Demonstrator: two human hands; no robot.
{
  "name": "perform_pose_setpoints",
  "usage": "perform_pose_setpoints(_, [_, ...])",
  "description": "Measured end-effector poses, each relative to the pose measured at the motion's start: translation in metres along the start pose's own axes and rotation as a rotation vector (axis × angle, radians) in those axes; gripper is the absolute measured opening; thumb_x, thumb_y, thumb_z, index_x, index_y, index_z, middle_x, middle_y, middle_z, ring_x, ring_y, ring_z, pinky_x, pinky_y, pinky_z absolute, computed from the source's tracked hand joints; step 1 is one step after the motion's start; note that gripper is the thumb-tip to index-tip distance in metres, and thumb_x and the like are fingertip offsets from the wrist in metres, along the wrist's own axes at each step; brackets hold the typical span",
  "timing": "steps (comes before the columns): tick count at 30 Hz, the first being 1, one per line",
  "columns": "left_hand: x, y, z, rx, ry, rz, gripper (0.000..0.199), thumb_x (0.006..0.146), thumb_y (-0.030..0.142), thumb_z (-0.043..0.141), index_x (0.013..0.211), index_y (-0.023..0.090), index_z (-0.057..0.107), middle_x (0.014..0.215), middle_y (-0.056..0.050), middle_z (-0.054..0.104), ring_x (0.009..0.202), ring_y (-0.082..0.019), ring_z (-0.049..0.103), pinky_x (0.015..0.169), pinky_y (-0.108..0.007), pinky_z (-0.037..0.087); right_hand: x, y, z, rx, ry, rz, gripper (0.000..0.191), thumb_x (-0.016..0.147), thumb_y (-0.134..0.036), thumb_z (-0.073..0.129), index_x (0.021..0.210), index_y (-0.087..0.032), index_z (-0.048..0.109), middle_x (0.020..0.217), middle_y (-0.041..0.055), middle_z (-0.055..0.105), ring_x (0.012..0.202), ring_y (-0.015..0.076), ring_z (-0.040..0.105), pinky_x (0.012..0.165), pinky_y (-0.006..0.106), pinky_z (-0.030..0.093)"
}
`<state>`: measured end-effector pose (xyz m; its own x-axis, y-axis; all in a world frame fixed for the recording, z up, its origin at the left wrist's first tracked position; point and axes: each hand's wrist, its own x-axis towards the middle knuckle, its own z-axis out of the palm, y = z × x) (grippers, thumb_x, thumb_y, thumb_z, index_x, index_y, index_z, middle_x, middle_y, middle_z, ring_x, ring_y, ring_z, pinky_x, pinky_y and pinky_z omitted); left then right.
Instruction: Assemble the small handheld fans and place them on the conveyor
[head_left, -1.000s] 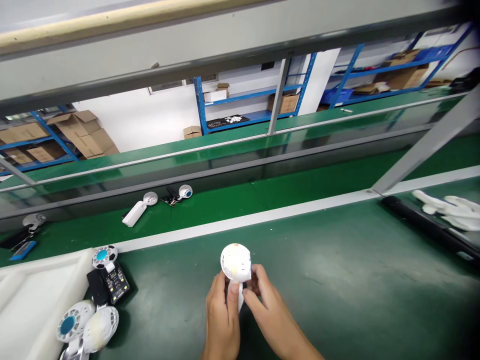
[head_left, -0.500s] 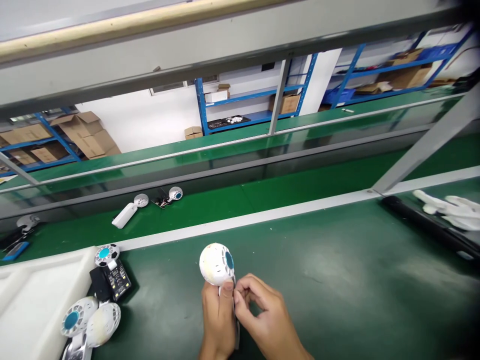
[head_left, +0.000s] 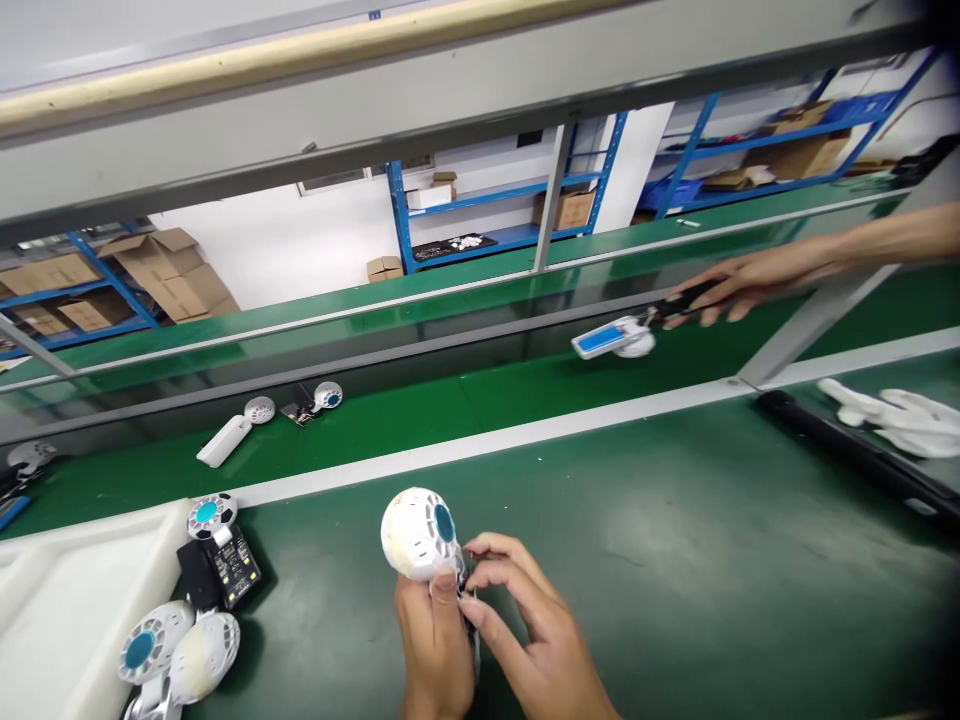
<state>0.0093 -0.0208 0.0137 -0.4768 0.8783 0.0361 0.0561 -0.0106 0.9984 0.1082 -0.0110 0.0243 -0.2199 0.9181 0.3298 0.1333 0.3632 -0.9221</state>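
Note:
My left hand (head_left: 437, 640) is wrapped round the handle of a small white fan (head_left: 418, 535), its thumb up against the neck. The fan stands upright, its round slotted head with a blue centre above my fist. My right hand (head_left: 529, 625) is at the fan's right side, thumb and fingers bent in towards the neck and handle. Thin wires or small parts show there; what the fingertips pinch is too small to make out. On the bench to the left lie more white fan heads (head_left: 204, 655) and a black circuit board (head_left: 237, 568).
A white tray (head_left: 171, 530) is at the left. Along the green belt (head_left: 465, 410) lie a white fan (head_left: 229, 438) and a fan head with board (head_left: 327, 396). Another person's hand (head_left: 739, 285) holds a fan over the belt. A black bar (head_left: 847, 450) and white gloves (head_left: 900, 415) lie right.
Another person's arm has come in from the right with a fan. The items on the belt have shifted left. My right fingers have spread a little at the fan's side.

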Motion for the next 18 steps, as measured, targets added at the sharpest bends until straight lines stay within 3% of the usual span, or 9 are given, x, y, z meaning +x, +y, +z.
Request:
perform_pose_setpoints(4, [-0.006, 0.001, -0.002, 0.009, 0.066, 0.042, 0.060, 0.073, 0.068, 0.042, 0.078, 0.012, 0.064, 0.073, -0.009, 0.063, 0.071, -0.024, 0.058, 0.069, -0.032, 0.043, -0.004, 0.009, 0.005, 0.095, 0.031, -0.014, 0.007, 0.082, -0.021, 0.055, 0.087, -0.024, 0.059, 0.106, 0.0076, 0.054, 0.096, 0.0215, 0.057, 0.081, 0.030, 0.047])
perform_pose_setpoints(7, [-0.011, 0.002, -0.003, 0.062, 0.119, 0.083, 0.069, 0.069, 0.074, 0.040, 0.082, 0.011, 0.065, 0.078, -0.013, 0.065, 0.081, -0.028, 0.058, 0.080, -0.037, 0.042, -0.006, 0.014, 0.007, 0.263, 0.113, 0.063, 0.029, 0.081, -0.022, 0.058, 0.109, -0.027, 0.050, 0.118, 0.0093, 0.049, 0.095, 0.0216, 0.058, 0.079, 0.031, 0.048])
perform_pose_setpoints(9, [-0.013, 0.003, -0.001, 0.066, 0.093, 0.109, 0.070, 0.069, 0.075, 0.038, 0.080, 0.012, 0.066, 0.080, -0.014, 0.065, 0.084, -0.029, 0.058, 0.083, -0.039, 0.041, -0.009, 0.015, 0.010, 0.356, 0.151, 0.109, 0.040, 0.082, -0.023, 0.058, 0.118, -0.028, 0.041, 0.121, 0.0105, 0.048, 0.096, 0.0219, 0.059, 0.077, 0.032, 0.048])
perform_pose_setpoints(12, [-0.013, 0.003, 0.001, 0.058, 0.035, 0.109, 0.068, 0.075, 0.071, 0.031, 0.075, 0.013, 0.067, 0.075, -0.013, 0.065, 0.081, -0.029, 0.059, 0.082, -0.039, 0.042, -0.014, 0.012, 0.016, 0.416, 0.247, 0.108, 0.045, 0.081, -0.028, 0.060, 0.121, -0.028, 0.039, 0.119, 0.0111, 0.051, 0.097, 0.0232, 0.057, 0.077, 0.034, 0.047])
perform_pose_setpoints(15, [-0.016, -0.002, 0.000, 0.114, 0.079, 0.080, 0.070, 0.075, 0.072, 0.028, 0.074, 0.013, 0.066, 0.075, -0.014, 0.065, 0.080, -0.030, 0.059, 0.082, -0.042, 0.042, -0.015, 0.007, 0.016, 0.432, 0.342, 0.099, 0.049, 0.079, -0.035, 0.062, 0.121, -0.027, 0.039, 0.117, 0.0121, 0.054, 0.097, 0.0242, 0.057, 0.078, 0.035, 0.046])
perform_pose_setpoints(18, [-0.022, -0.011, -0.005, 0.191, 0.143, 0.086, 0.076, 0.068, 0.077, 0.032, 0.085, 0.012, 0.067, 0.087, -0.018, 0.065, 0.089, -0.034, 0.058, 0.086, -0.044, 0.041, -0.006, 0.007, 0.007, 0.478, 0.280, 0.121, 0.055, 0.074, -0.034, 0.069, 0.120, -0.028, 0.039, 0.118, 0.0126, 0.054, 0.093, 0.0246, 0.059, 0.074, 0.035, 0.047])
